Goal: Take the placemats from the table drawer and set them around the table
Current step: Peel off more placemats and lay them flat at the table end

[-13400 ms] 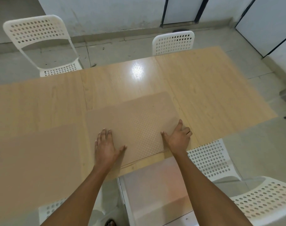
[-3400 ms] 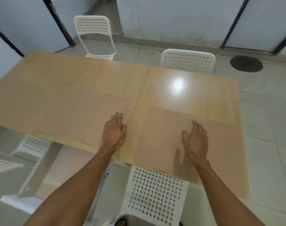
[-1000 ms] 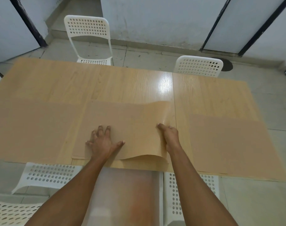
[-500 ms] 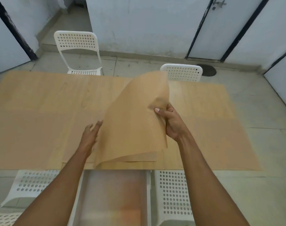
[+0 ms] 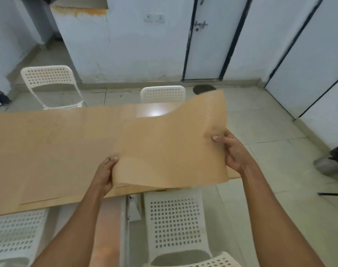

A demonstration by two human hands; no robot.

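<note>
Held placemat (image 5: 172, 145): a tan, flexible sheet lifted clear of the table (image 5: 48, 135), bowed and tilted, its far right corner highest.
Left hand (image 5: 104, 175): fingers clenched on the placemat's near left corner, thumb on top.
Right hand (image 5: 232, 149): fingers grasping the placemat's right edge, thumb pressed on its upper face.
Placemat on table (image 5: 43, 191): another tan sheet lying flat at the near left edge; its outline is faint against the wood.
Drawer (image 5: 110, 228): pulled out below the table's near edge, between the two forearms; the visible part of its bottom looks bare, the rest is hidden by the left arm.
Chairs: white perforated ones, one (image 5: 174, 218) tucked just right of the drawer, two (image 5: 48, 81) on the far side.
Bin (image 5: 331, 160): a dark-lined one on the floor at far right; contents cannot be made out.
</note>
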